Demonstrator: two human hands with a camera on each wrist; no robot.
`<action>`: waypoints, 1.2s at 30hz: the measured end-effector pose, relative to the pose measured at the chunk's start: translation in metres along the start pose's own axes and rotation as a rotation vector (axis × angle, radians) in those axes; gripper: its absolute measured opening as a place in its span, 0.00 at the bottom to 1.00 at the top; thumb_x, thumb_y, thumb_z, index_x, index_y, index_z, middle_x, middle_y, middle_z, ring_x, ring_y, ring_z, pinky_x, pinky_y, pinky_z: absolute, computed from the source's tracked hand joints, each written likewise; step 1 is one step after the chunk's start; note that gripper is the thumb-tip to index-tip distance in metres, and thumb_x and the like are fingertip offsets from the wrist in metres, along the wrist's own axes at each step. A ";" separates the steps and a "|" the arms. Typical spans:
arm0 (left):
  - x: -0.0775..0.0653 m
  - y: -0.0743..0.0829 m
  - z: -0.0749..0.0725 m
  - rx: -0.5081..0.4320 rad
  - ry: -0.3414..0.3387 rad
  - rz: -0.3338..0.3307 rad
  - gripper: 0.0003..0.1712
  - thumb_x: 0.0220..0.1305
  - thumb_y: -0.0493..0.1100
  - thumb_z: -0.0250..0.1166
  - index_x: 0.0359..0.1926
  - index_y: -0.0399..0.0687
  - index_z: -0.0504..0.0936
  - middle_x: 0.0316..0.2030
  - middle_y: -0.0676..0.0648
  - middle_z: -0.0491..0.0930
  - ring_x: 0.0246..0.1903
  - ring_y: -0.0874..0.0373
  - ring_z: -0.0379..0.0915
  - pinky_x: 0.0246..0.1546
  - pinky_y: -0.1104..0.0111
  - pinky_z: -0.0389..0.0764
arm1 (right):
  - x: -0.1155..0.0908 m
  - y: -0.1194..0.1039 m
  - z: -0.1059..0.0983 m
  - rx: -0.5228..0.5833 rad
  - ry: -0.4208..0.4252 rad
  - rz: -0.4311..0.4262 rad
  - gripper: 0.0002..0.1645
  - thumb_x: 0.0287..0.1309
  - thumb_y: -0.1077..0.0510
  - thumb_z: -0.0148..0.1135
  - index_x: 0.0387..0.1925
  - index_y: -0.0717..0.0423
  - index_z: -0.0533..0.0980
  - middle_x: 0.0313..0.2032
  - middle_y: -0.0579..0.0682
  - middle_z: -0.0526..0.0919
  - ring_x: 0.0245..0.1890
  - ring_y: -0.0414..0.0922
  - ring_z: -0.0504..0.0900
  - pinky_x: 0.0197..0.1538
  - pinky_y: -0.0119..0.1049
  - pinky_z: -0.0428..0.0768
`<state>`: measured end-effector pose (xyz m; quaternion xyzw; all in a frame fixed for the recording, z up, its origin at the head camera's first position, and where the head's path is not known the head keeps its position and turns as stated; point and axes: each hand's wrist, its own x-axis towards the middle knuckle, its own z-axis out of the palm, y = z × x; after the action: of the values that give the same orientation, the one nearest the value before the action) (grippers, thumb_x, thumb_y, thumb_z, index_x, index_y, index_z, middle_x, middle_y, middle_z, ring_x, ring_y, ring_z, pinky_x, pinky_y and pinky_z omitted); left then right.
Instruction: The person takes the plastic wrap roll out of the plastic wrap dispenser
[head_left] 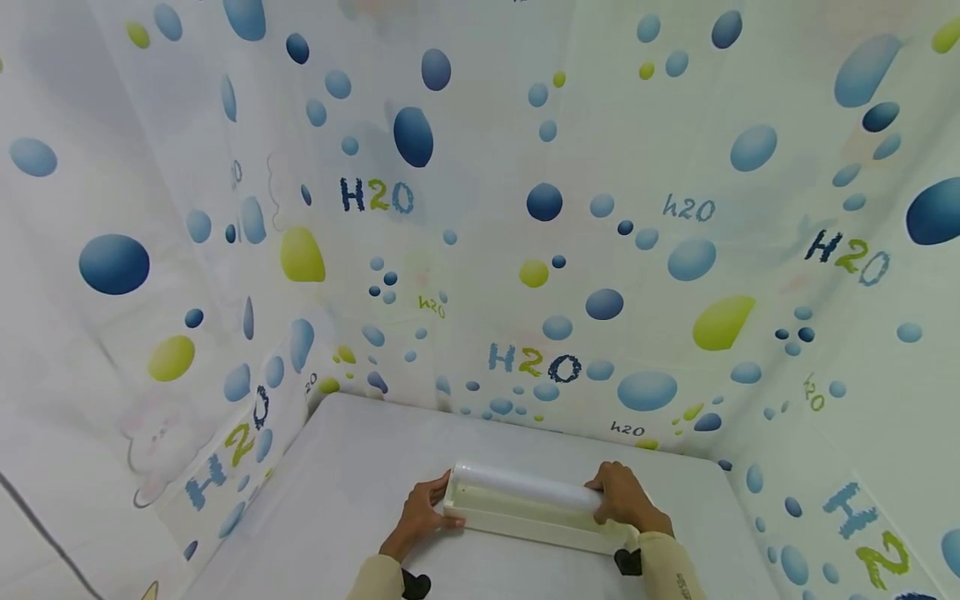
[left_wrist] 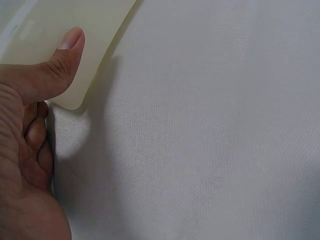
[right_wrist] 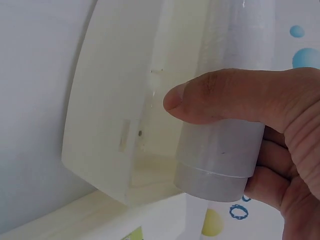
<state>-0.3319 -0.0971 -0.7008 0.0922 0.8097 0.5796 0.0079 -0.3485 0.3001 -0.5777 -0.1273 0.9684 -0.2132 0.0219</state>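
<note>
A long cream plastic wrap dispenser box (head_left: 532,530) lies across the white surface with its top side uncovered. Along its back edge runs a roll of clear plastic wrap (head_left: 517,482). My left hand (head_left: 422,511) holds the box's left end, thumb on the front wall (left_wrist: 102,30) and fingers behind. At the other end, my right hand (head_left: 627,498) grips the roll, with its thumb across the film and fingers curled beneath. In the right wrist view the roll's core end (right_wrist: 212,186) sticks out past the film, tilted beside the hollow of the box.
A white cloth-covered table (head_left: 360,467) lies under the box. Sheets printed with bubbles and H2O lettering (head_left: 528,364) enclose it at the back and both sides. A dark cord (head_left: 45,533) hangs at the lower left.
</note>
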 end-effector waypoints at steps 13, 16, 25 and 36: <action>0.000 -0.001 -0.002 -0.010 0.006 -0.006 0.63 0.40 0.40 0.93 0.76 0.29 0.71 0.72 0.31 0.76 0.71 0.31 0.77 0.74 0.36 0.72 | 0.000 0.007 -0.009 0.035 0.017 -0.081 0.36 0.20 0.73 0.85 0.44 0.66 0.91 0.35 0.53 0.92 0.33 0.51 0.83 0.37 0.36 0.82; 0.000 -0.002 -0.002 -0.026 -0.001 -0.005 0.64 0.39 0.42 0.93 0.77 0.31 0.71 0.73 0.33 0.76 0.71 0.31 0.77 0.75 0.35 0.70 | 0.000 0.008 -0.011 0.039 0.022 -0.109 0.35 0.19 0.74 0.86 0.43 0.66 0.91 0.36 0.57 0.95 0.33 0.55 0.87 0.36 0.37 0.87; 0.000 0.002 -0.001 -0.016 -0.005 -0.022 0.63 0.41 0.40 0.93 0.77 0.31 0.71 0.73 0.33 0.75 0.72 0.32 0.75 0.76 0.36 0.69 | 0.003 0.008 -0.016 -0.007 0.065 -0.108 0.35 0.19 0.73 0.87 0.43 0.64 0.92 0.36 0.53 0.94 0.34 0.54 0.86 0.41 0.45 0.90; -0.003 0.002 0.000 -0.013 -0.001 -0.036 0.63 0.40 0.39 0.93 0.77 0.33 0.71 0.73 0.33 0.76 0.72 0.30 0.76 0.76 0.33 0.69 | 0.009 0.006 -0.023 -0.028 0.081 -0.091 0.34 0.21 0.72 0.87 0.43 0.65 0.92 0.36 0.53 0.94 0.35 0.53 0.86 0.44 0.48 0.90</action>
<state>-0.3292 -0.0969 -0.6994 0.0776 0.8073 0.5846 0.0195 -0.3605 0.3126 -0.5592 -0.1626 0.9647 -0.2053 -0.0288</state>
